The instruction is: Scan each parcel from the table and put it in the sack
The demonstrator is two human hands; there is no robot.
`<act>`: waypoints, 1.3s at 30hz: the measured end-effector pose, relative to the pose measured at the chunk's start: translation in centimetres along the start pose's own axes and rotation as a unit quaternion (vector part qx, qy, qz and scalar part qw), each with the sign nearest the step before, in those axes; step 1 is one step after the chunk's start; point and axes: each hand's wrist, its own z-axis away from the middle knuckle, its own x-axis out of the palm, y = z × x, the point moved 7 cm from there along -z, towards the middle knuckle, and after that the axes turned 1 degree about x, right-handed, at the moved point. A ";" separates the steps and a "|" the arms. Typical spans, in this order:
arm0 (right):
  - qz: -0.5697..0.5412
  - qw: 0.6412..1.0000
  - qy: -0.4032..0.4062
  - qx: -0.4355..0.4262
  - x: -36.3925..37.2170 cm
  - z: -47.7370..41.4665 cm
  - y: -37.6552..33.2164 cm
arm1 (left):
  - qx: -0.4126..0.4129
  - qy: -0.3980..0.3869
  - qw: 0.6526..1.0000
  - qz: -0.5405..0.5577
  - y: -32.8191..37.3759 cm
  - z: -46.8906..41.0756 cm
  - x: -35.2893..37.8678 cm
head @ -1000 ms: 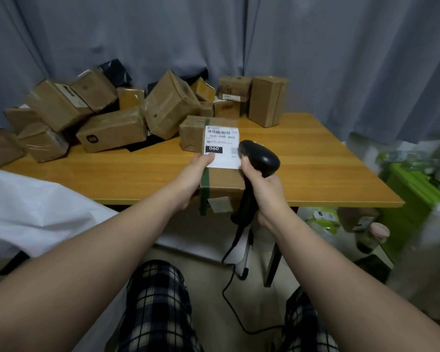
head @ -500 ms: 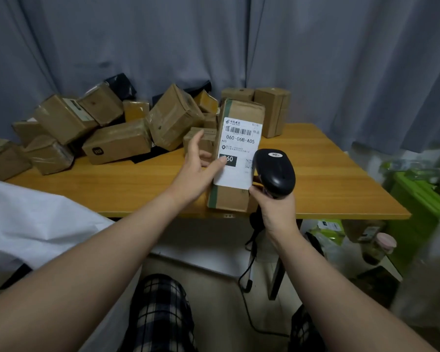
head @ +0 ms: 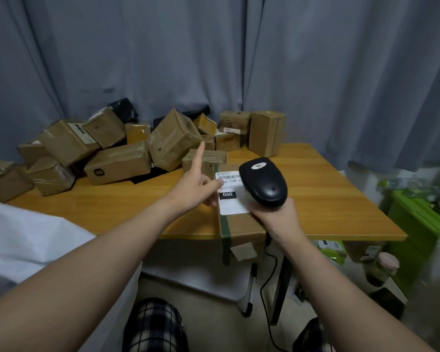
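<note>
A grey curtain (head: 163,59) fills the whole upper part of the view, from nine o'clock round to three. Below it stands a wooden table (head: 328,199), its front edge running across the middle. A white sack (head: 23,237) lies at eight o'clock, just beside the table's near left corner. A pile of brown parcels (head: 117,166) covers the table's far left, at ten o'clock from the hands, some lying flat and some tipped against each other. Two more boxes stand at the back, at twelve o'clock. A green bin (head: 417,224) sits on the floor at three o'clock, off the table's right end.

The parcel (head: 241,224) being scanned is at the centre, held over the table's front edge so that its near end sticks out past it. It is brown with a green tape strip along its left side. The left hand (head: 193,185) grasps the parcel at its left edge: the thumb lies on the label, the lower fingers curl beside the edge, and the forefinger points straight up to twelve o'clock. The right hand (head: 280,214) is clenched round the handle of a black scanner (head: 263,182), whose head hangs just over the parcel's right side. The white label (head: 230,204) faces up, partly hidden by the scanner. A black cable (head: 264,288) trails down to six o'clock.
</note>
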 end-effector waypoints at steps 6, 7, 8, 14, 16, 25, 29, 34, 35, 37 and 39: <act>0.027 0.999 -0.029 0.030 0.5 0.2 0.6 | -0.133 0.114 0.984 -0.038 -2.8 -1.7 -0.9; 0.039 0.998 -0.023 0.043 0.3 0.0 1.0 | -0.187 0.112 0.974 -0.061 -4.0 -1.5 -1.2; 0.048 0.997 -0.023 0.061 0.2 -0.1 1.3 | -0.239 0.089 0.966 -0.043 -5.2 -0.8 -1.0; -0.022 0.989 -0.068 0.130 0.4 0.6 2.9 | -0.232 0.013 0.938 0.259 -7.3 2.1 4.1; -0.037 0.988 -0.080 0.128 0.8 1.0 2.8 | -0.156 0.052 0.940 0.298 -6.7 1.5 4.5; -0.045 0.992 -0.064 0.098 0.0 -0.7 0.7 | -0.041 0.030 0.950 0.308 -4.2 0.7 1.4; -0.014 0.993 -0.051 0.101 0.1 -0.4 0.9 | -0.093 -0.003 0.967 0.235 -5.5 1.9 1.0; 0.063 0.998 -0.014 0.018 1.1 -0.2 -1.3 | -0.051 0.084 0.978 0.184 -5.3 1.2 -1.5; 0.078 0.997 -0.009 0.011 1.1 -0.1 -1.6 | -0.047 0.089 0.980 0.173 -5.3 1.1 -1.8; 0.105 0.994 -0.013 0.003 1.3 0.4 -2.2 | -0.047 0.094 0.983 0.151 -5.5 1.3 -2.3; 0.115 0.993 -0.010 0.015 1.4 0.9 -2.2 | -0.052 0.099 0.983 0.145 -5.8 1.3 -2.7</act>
